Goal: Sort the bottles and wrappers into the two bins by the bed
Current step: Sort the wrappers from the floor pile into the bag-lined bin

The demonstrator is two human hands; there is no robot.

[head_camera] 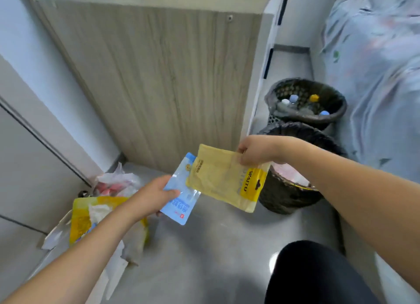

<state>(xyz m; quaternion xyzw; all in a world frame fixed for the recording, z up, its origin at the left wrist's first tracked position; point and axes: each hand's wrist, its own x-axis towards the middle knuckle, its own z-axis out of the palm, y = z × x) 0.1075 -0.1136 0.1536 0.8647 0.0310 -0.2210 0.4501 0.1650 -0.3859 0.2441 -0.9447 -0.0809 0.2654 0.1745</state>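
Looking down from the head view, the right hand [256,151] pinches the top corner of a yellow pouch [223,178], fingers curled over its edge, thumb hidden behind. The pouch hangs slanted, its long axis running from 10 o'clock down to 4 o'clock, its lower end touching or overlapping the rim of the near bin [288,196] in this view. That bin lies at about 4 o'clock from the right fingers, just beside them, and already shows pale wrappers inside. The far bin [306,103], at 1 o'clock from the hand and farther off, holds capped bottles [295,103].

The left hand [156,195] grips a blue wrapper [181,190], thumb on top, fingers underneath. Its long axis runs from 1 o'clock to 7 o'clock, and its upper part tucks behind the pouch's left edge. This hand sits at 9 o'clock from the near bin and well apart from it, so the right hand is the nearer one.

My judgement: the pouch goes first, with a short carry toward 4 o'clock over the near bin's mouth. More wrappers [102,215] lie on the floor at 7 o'clock, under the left forearm.
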